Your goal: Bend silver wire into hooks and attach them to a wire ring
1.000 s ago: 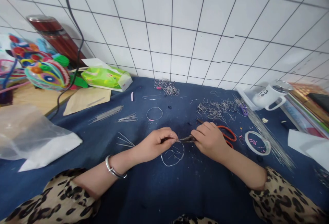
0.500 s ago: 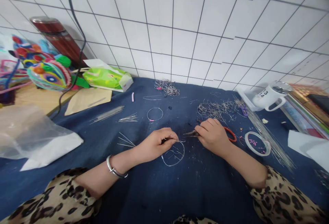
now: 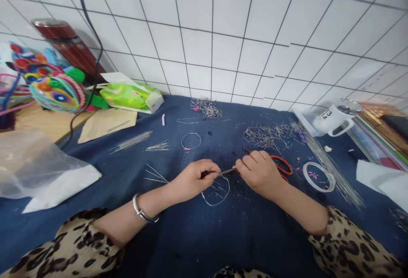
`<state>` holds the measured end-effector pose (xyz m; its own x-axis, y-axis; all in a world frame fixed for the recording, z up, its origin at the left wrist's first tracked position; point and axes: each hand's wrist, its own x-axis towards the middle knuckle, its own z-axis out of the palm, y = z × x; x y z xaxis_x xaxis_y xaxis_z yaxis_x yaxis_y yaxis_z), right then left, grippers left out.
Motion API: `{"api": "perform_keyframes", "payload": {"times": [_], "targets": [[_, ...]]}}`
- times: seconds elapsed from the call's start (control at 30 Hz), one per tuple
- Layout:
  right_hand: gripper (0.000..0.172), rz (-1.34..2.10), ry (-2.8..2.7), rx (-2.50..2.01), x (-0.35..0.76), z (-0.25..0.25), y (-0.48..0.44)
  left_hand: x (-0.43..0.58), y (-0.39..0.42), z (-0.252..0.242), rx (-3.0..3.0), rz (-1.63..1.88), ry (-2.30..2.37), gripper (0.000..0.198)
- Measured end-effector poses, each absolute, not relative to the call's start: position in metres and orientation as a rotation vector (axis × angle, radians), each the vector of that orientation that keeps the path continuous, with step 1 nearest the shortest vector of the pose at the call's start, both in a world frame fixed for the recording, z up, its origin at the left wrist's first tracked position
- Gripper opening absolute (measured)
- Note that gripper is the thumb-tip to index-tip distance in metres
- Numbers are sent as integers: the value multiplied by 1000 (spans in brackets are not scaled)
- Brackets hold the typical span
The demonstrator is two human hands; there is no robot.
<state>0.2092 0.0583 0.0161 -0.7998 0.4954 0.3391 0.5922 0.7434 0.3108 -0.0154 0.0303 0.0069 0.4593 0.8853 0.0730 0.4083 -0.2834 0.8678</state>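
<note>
Between thumb and fingers, my left hand [image 3: 199, 179] pinches a thin wire ring [image 3: 228, 193], whose loop hangs down to the right over the dark blue cloth. My right hand [image 3: 259, 171] is closed around pliers [image 3: 230, 170]; most of the handles are hidden in the palm. The narrow jaws point left and meet the wire right at my left fingertips. Whether the jaws are closed on it is too small to tell. Short wire bits [image 3: 214, 191] lie beneath the ring. Just beyond my hands rests another wire ring [image 3: 191, 141] with a pink part.
Orange-handled scissors [image 3: 282, 165] lie by my right hand, near a round dish [image 3: 319, 177] of pink beads. Tangled wire [image 3: 267, 135] sits behind. Long straight wires [image 3: 341, 171] and a white mug [image 3: 334, 118] stand right; a green tissue pack [image 3: 127, 95] and plastic bag [image 3: 41, 163] left.
My right hand has moved left with the pliers, bringing their jaws from a small gap up to the wire at my left fingertips. My left hand keeps its pinch nearly in place.
</note>
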Motion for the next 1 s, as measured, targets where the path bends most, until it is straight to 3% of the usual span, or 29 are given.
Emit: {"api": "perform_keyframes", "payload": {"times": [0.3, 1.0], "targets": [[18, -627, -2685, -899, 208, 17, 57, -10, 29, 7, 1565, 700, 1206, 17], [13, -597, -2688, -989, 204, 13, 57, -4, 26, -4, 1443, 825, 1275, 12]]}}
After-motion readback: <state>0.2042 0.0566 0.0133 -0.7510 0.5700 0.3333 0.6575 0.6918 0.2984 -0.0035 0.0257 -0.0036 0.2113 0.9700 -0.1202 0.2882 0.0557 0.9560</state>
